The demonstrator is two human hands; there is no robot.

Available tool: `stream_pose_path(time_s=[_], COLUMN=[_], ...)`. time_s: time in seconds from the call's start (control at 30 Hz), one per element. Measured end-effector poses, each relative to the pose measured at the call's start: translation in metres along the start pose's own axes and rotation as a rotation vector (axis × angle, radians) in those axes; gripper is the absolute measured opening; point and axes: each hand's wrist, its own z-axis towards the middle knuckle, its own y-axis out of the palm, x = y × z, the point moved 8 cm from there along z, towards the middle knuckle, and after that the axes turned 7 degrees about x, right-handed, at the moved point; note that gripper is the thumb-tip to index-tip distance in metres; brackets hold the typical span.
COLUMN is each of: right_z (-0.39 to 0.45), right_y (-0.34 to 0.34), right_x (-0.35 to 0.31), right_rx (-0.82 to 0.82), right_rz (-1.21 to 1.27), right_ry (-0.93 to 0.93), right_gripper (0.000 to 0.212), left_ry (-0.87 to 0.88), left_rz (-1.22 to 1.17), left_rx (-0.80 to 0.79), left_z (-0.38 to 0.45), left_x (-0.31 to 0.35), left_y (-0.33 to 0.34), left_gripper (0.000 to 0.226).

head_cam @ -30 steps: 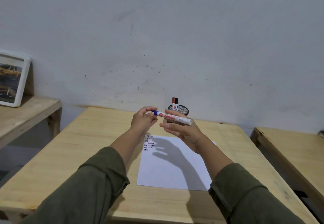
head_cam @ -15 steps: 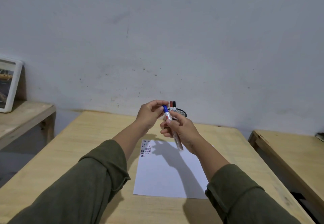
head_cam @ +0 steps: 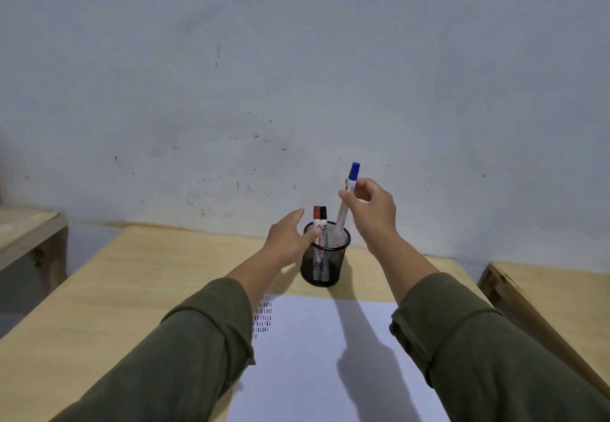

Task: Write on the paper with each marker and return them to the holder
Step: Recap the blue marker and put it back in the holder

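A black mesh holder (head_cam: 325, 264) stands at the far middle of the wooden table (head_cam: 115, 289). Inside it stand a red-capped marker (head_cam: 317, 218) and a black-capped marker (head_cam: 323, 220). My right hand (head_cam: 373, 213) pinches a white marker with a blue cap (head_cam: 346, 203), cap up, its lower end dipping into the holder's mouth. My left hand (head_cam: 288, 236) rests against the holder's left rim, fingers spread, holding nothing. A white paper (head_cam: 330, 355) with rows of short marks at its top left corner lies in front of the holder.
A second wooden table (head_cam: 544, 296) stands to the right across a narrow gap. A low wooden bench (head_cam: 26, 230) is at the left. A grey wall (head_cam: 297, 75) rises right behind the table.
The blue cap is now on the marker. My right hand moved forward and lowered the marker's end into the holder. My left hand let go of the cap and reached to the holder's rim.
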Motion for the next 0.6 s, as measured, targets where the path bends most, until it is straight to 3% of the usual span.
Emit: stream_pose_path(time_s=[0.1, 0.17, 0.33, 0.6], right_z=[0.009, 0.009, -0.001, -0.007], right_y=[0.008, 0.016, 0.039, 0.043], right_x=[0.011, 0.020, 0.039, 0.054], right_rx=[-0.004, -0.038, -0.165, -0.191], right_rz=[-0.073, -0.114, -0.251, -0.382], right_ry=[-0.028, -0.028, -0.066, -0.066], right_gripper=[0.016, 0.034, 0.066, 0.055], left_ry=[0.016, 0.030, 0.013, 0.021], left_rz=[0.045, 0.064, 0.035, 0.026], left_rx=[-0.053, -0.065, -0.046, -0.023], left_z=[0.005, 0.005, 0.002, 0.001], left_x=[-0.003, -0.004, -0.007, -0.005], left_y=[0.013, 0.017, 0.018, 0.019], left_gripper=[0.071, 0.069, 0.049, 0.052])
